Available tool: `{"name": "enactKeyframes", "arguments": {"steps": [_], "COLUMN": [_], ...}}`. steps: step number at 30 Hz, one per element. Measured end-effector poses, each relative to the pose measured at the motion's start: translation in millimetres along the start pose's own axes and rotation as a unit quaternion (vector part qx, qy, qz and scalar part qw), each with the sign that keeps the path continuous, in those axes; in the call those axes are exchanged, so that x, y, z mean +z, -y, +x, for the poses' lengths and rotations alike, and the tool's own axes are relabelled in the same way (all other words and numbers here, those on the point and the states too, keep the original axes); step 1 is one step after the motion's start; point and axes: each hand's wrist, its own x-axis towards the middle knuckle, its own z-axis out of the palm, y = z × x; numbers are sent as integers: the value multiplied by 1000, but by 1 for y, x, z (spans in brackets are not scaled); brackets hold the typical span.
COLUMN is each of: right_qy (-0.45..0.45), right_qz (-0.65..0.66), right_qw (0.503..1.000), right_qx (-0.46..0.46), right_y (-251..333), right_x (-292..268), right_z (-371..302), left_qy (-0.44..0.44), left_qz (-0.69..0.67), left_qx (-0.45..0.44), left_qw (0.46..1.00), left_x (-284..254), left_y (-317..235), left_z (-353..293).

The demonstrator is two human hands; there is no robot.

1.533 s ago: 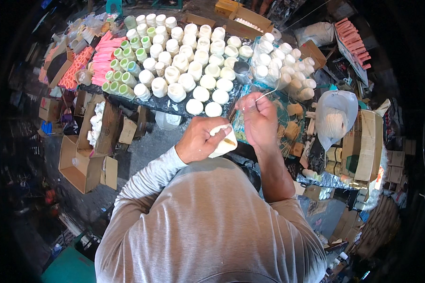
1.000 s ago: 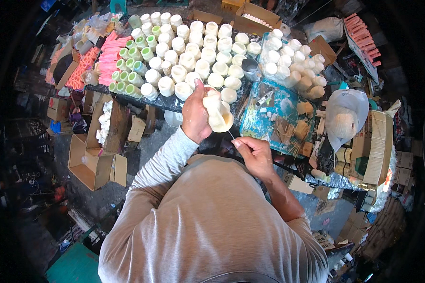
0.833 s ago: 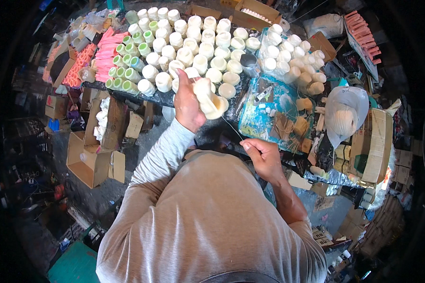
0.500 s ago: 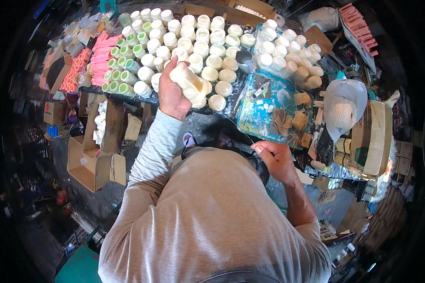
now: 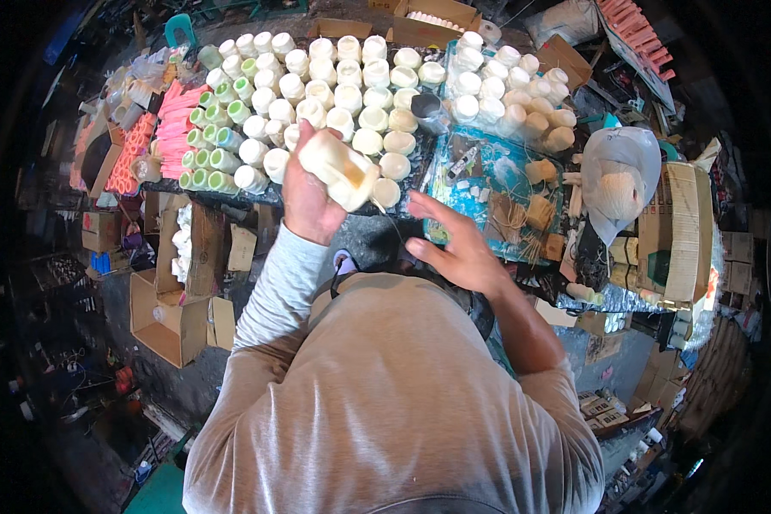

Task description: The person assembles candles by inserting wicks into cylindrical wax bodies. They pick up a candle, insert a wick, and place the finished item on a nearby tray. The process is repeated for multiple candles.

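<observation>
the left hand (image 5: 307,201) gripped a cream-white candle (image 5: 341,170), tilted over the front edge of a dark table (image 5: 403,163) crowded with upright white and green candles (image 5: 317,86). the right hand (image 5: 456,248) hovered open beside it, fingers spread, holding nothing visible.

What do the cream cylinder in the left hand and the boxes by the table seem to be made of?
Cream cylinder: probably wax, matte and slightly translucent, with a thin string out of its end. Boxes: plain brown cardboard, dull, with open flaps.
</observation>
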Motion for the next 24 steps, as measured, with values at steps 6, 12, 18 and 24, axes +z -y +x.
{"name": "enactKeyframes", "arguments": {"steps": [6,12,18,24], "right_qy": [-7,-19,-93,-96], "right_qz": [203,435,446,487], "right_qw": [974,896,887,863], "right_qx": [99,85,72,94], "right_y": [-21,-22,-9,-15], "right_x": [48,56,57,50], "right_z": [21,20,28,30], "left_qy": [-14,125,105,146], "left_qz": [-23,114,384,535], "left_qx": [56,204,400,398], "left_qw": [998,964,825,731], "left_x": [30,27,15,-1], "left_y": [33,45,40,12], "left_z": [-33,-53,-59,-78]}}
